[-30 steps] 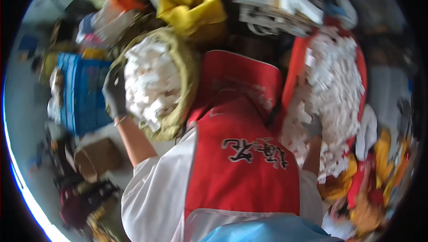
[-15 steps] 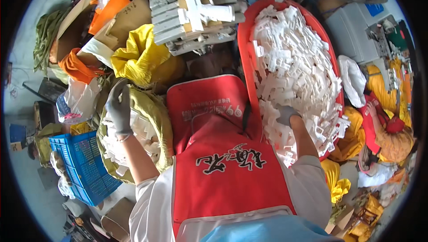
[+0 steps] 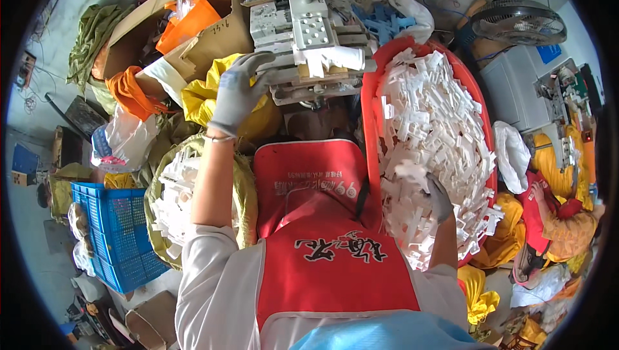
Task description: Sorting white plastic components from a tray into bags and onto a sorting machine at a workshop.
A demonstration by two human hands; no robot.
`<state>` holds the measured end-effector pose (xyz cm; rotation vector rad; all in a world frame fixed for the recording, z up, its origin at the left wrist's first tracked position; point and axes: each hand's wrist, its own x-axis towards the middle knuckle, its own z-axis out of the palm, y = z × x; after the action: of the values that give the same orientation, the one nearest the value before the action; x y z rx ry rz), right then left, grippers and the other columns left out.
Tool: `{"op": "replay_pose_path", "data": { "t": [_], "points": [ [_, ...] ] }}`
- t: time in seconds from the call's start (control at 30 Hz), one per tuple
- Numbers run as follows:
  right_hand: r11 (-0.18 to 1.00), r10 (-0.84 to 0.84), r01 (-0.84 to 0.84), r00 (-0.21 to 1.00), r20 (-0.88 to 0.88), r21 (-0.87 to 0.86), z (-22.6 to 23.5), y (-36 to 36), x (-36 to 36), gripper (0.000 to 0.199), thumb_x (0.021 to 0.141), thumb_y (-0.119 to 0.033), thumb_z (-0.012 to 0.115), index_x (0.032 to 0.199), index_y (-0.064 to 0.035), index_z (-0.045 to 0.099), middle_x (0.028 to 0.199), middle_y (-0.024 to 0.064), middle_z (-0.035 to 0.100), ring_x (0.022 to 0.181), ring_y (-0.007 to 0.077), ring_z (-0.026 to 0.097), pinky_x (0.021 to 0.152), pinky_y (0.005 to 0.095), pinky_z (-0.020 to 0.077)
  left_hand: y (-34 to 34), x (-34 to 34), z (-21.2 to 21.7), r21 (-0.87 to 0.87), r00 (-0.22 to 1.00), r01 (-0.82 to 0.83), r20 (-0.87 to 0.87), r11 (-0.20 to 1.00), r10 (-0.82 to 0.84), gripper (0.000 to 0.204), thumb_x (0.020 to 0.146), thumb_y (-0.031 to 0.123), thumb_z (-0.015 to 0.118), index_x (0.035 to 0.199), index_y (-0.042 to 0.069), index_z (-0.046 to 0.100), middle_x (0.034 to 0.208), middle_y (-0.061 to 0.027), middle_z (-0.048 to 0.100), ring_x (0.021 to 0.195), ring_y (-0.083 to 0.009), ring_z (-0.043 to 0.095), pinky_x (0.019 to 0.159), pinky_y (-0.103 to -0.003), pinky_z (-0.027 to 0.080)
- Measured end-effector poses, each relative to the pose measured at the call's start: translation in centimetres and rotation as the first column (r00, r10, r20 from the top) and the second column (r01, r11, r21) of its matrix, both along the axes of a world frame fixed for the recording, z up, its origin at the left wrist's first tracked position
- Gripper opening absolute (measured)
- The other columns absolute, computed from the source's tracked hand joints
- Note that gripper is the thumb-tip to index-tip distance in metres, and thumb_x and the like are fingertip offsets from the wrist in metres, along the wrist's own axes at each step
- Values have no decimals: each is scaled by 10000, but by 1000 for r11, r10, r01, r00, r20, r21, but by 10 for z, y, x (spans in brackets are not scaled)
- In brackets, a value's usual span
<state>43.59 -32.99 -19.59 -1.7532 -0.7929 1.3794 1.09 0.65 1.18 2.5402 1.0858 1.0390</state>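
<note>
the left hand [image 3: 242,95], in a grey glove, is stretched forward with its fingers loosely bent and apart from the palm; i see nothing held in it. just to the right of its fingertips stands a grey machine [image 3: 313,11], which carries a white item [image 3: 332,58] at its front. whether these fingers touch the machine, i cannot tell. beneath this hand is a yellow sack [image 3: 200,98] (the hand and wrist cover a part of it). closer to the body, below the left forearm, stands an olive sack [image 3: 246,205] with white pieces [image 3: 173,198] inside, and a blue crate [image 3: 119,234] is farther left.

the right hand [image 3: 440,200], also gloved, is over the red tub [image 3: 371,111], in which many white parts [image 3: 432,111] are heaped. its fingers are partly bent, and at their tips, on the left side, is one pale piece [image 3: 411,170]; this piece is blurred, so i cannot tell if it is really gripped. to the right of this hand, outside the tub, is a white bag [image 3: 512,156]. between both forearms is a red apron [image 3: 335,285].
</note>
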Motion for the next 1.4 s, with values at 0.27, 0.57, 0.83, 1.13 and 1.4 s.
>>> {"op": "replay_pose_path", "data": {
  "t": [0.27,0.57,0.83,1.13,1.4],
  "points": [
    [811,-201,439,829,-522,386,15,30,-20,388,979,-245,470,1312,-50,427,1208,81,538,1039,190,535,923,345,454,36,39,7,-193,987,149,-30,970,-158,422,749,262,734,1102,74,599,978,-158,658,918,-359,617,785,-391,492],
    [626,-138,14,986,93,780,151,211,-102,369,931,-61,501,1291,2,447,1250,99,510,1156,196,500,1012,316,381,4,-3,0,-11,981,-115,153,993,116,323,722,143,744,1018,60,647,971,-124,673,909,-272,648,808,-338,504],
    [426,-78,-740,543,836,521,181,300,-142,436,809,-10,614,1222,-146,574,1124,98,561,1072,271,527,949,336,421,-90,-139,-35,-193,855,-477,124,858,503,350,772,56,718,1110,29,631,1022,-73,677,923,-162,644,817,-279,499],
    [714,102,-576,648,755,398,160,250,-57,363,931,-232,536,1263,-84,517,1153,155,591,1086,292,565,922,356,443,-204,-251,-34,-458,788,-605,-229,651,571,375,838,51,619,1203,-17,569,1150,-102,612,999,-187,579,886,-298,469],
    [894,444,-189,496,746,-406,-47,94,54,492,863,-349,528,1312,-153,481,1365,121,447,1191,309,495,987,408,410,-215,-344,-64,-255,626,-780,-273,572,731,256,913,111,567,1120,-32,617,1124,-118,640,1012,-207,608,906,-290,480]
  ]
}}
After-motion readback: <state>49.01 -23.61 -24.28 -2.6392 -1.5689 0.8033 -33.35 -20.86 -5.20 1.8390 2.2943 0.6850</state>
